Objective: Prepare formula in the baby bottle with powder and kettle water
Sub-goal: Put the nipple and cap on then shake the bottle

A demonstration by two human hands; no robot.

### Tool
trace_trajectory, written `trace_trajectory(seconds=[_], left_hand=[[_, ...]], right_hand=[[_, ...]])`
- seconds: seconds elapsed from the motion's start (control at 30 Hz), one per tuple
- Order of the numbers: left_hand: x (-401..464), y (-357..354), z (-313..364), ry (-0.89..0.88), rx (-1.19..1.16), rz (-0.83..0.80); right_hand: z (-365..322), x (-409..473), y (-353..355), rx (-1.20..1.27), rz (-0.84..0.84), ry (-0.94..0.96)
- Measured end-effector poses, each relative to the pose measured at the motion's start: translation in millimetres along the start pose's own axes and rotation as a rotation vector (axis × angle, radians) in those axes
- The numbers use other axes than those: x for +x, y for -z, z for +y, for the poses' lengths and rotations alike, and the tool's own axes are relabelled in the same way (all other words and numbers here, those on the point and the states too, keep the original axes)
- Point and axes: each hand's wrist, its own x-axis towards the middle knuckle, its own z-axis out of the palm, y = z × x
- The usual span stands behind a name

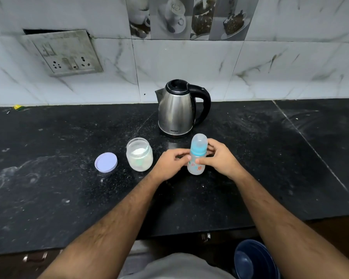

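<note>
A clear baby bottle (197,168) with a blue collar and a see-through cap stands upright on the black counter (48,188). My left hand (170,163) grips its body from the left, and my right hand (220,158) holds it from the right at the collar. An open plastic jar (139,157) with white powder inside sits to the left of the bottle. Its pale purple lid (106,162) lies flat farther left. A steel kettle (176,111) with a black handle stands behind the bottle, lid closed.
A marble-tiled wall with a switch-and-socket plate (67,55) rises behind the counter. The counter's front edge runs below my forearms. A dark blue bucket (254,260) sits on the floor at the lower right.
</note>
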Motion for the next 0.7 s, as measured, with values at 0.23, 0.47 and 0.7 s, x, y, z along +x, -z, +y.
trace_trajectory(seconds=[0.23,0.47,0.7], left_hand=[[49.8,-6.9,-8.2,0.022,0.153,0.026],[83.5,-8.0,-10.2,0.082,0.129,0.081],[104.1,-7.6,-7.2,0.128,0.167,0.066]], right_hand=[[6.8,50.7,13.7,-0.161,-0.006,-0.042],[14.8,90.6,21.4,-0.228,-0.01,-0.054],[24.6,115.3,24.5,-0.269,-0.008,-0.059]])
